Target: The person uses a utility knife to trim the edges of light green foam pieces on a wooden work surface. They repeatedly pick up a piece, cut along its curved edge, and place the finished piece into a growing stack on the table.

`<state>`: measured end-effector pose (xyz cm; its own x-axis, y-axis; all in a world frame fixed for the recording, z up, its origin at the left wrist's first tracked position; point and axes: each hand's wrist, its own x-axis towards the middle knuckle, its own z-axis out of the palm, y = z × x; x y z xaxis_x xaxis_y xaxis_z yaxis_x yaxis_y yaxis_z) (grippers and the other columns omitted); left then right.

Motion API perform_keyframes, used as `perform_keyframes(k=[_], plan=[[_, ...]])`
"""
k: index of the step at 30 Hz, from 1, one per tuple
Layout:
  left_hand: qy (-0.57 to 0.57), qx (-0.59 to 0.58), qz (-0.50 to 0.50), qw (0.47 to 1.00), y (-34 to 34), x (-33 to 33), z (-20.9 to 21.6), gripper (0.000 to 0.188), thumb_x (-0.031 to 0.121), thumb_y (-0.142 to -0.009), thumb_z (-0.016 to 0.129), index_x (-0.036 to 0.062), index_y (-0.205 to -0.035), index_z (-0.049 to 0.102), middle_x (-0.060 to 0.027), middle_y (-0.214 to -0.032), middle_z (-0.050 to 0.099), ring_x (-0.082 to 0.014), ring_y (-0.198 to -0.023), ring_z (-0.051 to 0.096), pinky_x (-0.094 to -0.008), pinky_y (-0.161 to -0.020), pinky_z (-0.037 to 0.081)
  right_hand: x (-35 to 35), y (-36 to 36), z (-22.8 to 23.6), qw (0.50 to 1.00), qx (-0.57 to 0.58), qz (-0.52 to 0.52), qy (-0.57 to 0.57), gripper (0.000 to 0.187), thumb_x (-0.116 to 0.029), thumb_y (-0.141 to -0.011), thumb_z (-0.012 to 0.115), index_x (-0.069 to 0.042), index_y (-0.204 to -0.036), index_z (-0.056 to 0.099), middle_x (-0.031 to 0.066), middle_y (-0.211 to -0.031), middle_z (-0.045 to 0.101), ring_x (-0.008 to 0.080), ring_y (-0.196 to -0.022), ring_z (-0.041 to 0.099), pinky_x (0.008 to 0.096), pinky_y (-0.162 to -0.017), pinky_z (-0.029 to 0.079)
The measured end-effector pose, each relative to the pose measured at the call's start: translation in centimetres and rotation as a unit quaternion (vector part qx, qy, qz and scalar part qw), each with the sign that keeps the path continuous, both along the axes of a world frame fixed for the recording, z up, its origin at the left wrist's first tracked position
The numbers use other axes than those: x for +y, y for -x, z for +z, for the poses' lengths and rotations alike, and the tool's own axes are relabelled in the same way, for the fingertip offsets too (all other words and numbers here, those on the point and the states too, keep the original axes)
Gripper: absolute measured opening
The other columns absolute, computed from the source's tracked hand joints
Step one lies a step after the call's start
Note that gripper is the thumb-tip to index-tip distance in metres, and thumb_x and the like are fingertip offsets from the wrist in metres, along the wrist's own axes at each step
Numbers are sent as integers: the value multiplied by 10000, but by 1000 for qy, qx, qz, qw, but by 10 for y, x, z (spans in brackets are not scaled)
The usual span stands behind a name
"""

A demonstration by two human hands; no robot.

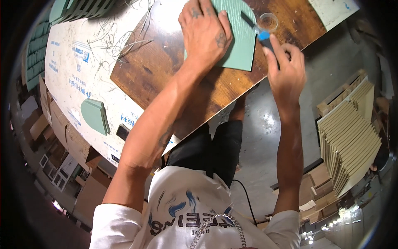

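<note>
- left hand (205,31) spread flat, pressing green panel (239,41) onto table (166,70)
- right hand (286,68) just right of panel, clamped on blue-handled brush (260,33)
- small clear cup (268,21) beside panel's upper right

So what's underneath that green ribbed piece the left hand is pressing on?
The green ribbed piece lies on a dark brown wooden board, whose bare surface shows all around it. The left hand covers part of the piece's top. Whatever sits directly beneath the piece itself is hidden.
</note>
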<state>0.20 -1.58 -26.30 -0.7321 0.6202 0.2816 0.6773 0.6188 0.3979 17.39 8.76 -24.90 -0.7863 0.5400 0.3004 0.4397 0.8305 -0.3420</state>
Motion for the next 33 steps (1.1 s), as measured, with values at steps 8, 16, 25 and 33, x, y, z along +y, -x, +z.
perform_keyframes(k=[8, 16, 25, 33], plan=[[17, 3, 23, 1000, 3, -1, -11, 586, 317, -986, 509, -152, -1323, 408, -364, -1181, 498, -464, -1094, 455, -597, -946, 330, 29, -9, 2, 997, -46, 35, -46, 396, -246, -850, 789, -227, -1240, 725, 70, -1047, 608, 266, -950, 584, 398, -796, 507], [4, -18, 11, 1000, 8, -6, -12, 521, 194, -960, 545, -135, -1335, 393, -314, -1157, 485, -407, -1044, 455, -561, -888, 356, 40, -2, -8, 995, -69, 55, -45, 423, -231, -857, 785, -234, -1273, 710, 87, -1096, 583, 295, -1008, 548, 436, -851, 472], [-7, -2, 1, 1000, 8, -9, -13, 455, 139, -946, 571, -153, -1268, 436, -312, -1196, 477, -405, -1078, 452, -548, -896, 376, 70, 71, -8, 989, -14, 144, -43, 429, -201, -852, 786, -255, -1270, 705, 108, -1072, 612, 294, -974, 562, 423, -827, 468], [-44, -26, -139, 989, 55, 3, -5, 577, 233, -967, 612, -63, -1414, 396, -271, -1269, 510, -427, -1176, 483, -568, -1081, 299, 107, 34, 8, 980, -58, 187, -26, 503, -159, -828, 800, -235, -1312, 687, 99, -1060, 613, 292, -959, 574, 408, -818, 488]])
